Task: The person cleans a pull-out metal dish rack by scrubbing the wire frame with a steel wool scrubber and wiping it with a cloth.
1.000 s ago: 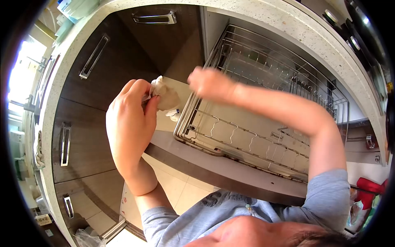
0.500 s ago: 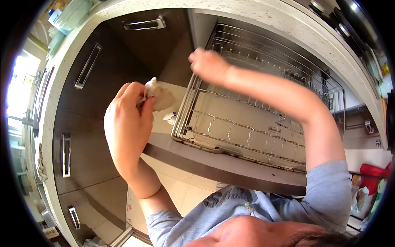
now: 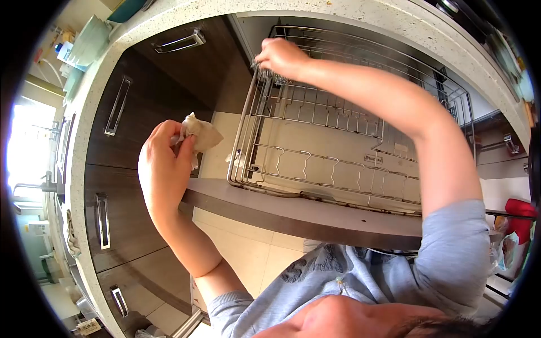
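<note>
My left hand [image 3: 163,169] pinches a crumpled whitish cloth [image 3: 204,135], held up to the left of the pulled-out drawer. Over the far left corner of the wire rack [image 3: 332,183], my right hand [image 3: 283,58] is closed on a grey metallic scouring pad [image 3: 267,73], which shows under its fingers against the rack's wires. Brownish marks run along the rack's lower front edge. The rack sits in the drawer, behind its dark front panel [image 3: 304,217].
Dark cabinets [image 3: 127,219] with metal handles stand at the left, under a speckled countertop [image 3: 225,10]. Bowls [image 3: 90,45] are stacked at the upper left. A small white object [image 3: 235,158] lies beside the rack. A red item [image 3: 519,219] is at the right.
My right hand has moved up and away along the rack's left side, and the scouring pad now shows under it. My left hand, still holding the cloth, has shifted slightly left in view.
</note>
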A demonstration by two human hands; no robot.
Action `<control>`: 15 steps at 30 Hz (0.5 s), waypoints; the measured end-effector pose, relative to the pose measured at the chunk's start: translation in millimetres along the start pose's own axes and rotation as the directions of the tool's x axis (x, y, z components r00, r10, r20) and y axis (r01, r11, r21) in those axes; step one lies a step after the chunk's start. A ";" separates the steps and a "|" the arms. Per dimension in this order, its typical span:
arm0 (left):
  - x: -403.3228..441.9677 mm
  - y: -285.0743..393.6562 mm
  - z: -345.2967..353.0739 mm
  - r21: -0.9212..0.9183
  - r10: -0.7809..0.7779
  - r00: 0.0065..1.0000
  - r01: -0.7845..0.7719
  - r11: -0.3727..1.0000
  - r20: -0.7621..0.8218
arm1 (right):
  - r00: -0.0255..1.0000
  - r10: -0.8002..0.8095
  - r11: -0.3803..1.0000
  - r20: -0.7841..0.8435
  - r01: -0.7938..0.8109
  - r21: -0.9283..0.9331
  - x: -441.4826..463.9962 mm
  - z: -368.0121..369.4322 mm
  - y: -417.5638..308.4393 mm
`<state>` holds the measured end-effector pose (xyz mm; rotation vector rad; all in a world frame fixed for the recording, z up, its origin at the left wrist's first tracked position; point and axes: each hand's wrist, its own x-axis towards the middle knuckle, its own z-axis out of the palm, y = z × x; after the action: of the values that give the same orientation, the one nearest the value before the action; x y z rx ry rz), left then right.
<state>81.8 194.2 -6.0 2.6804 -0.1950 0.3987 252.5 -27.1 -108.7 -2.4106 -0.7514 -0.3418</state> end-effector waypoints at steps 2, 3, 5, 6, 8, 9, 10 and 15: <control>0.0 0.7 1.1 -0.015 -0.046 0.999 0.047 0.999 0.014 | 0.997 -0.072 0.997 -0.021 0.073 0.009 -6.4 -5.4 4.5; 1.0 2.4 0.7 -0.018 -0.091 0.996 0.092 0.996 0.025 | 0.995 -0.047 0.998 0.088 0.043 0.047 -16.9 -1.4 -1.4; 0.0 -0.1 2.9 -0.040 -0.095 0.995 0.096 0.995 0.022 | 0.947 -0.080 0.988 0.311 0.033 0.152 -50.3 22.1 -0.6; 1.1 -1.1 3.7 -0.061 -0.097 0.995 0.097 0.993 0.005 | 0.876 -0.083 0.996 0.476 0.081 0.025 -65.4 24.5 -6.5; 1.0 -1.9 3.0 -0.048 -0.082 0.997 0.082 0.995 0.015 | 0.932 -0.221 0.975 0.288 0.216 0.050 -96.6 4.7 -22.2; 0.6 -1.5 2.6 -0.035 -0.091 0.996 0.091 0.995 0.018 | 0.881 -0.105 0.986 0.462 0.152 -0.066 -100.8 -10.7 -22.5; 0.2 -1.0 1.5 -0.022 -0.099 0.995 0.099 0.995 0.018 | 0.795 0.032 0.976 0.605 0.105 -0.190 -104.9 -26.0 -19.1; -0.4 -6.6 2.2 -0.014 -0.020 0.996 0.019 1.000 -0.087 | 0.860 0.049 0.946 0.509 0.124 -0.300 -182.2 -186.7 -25.9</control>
<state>83.2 199.3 -10.5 2.6430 -0.1456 0.5050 77.6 -201.4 -20.6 -2.8443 -1.0400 0.1988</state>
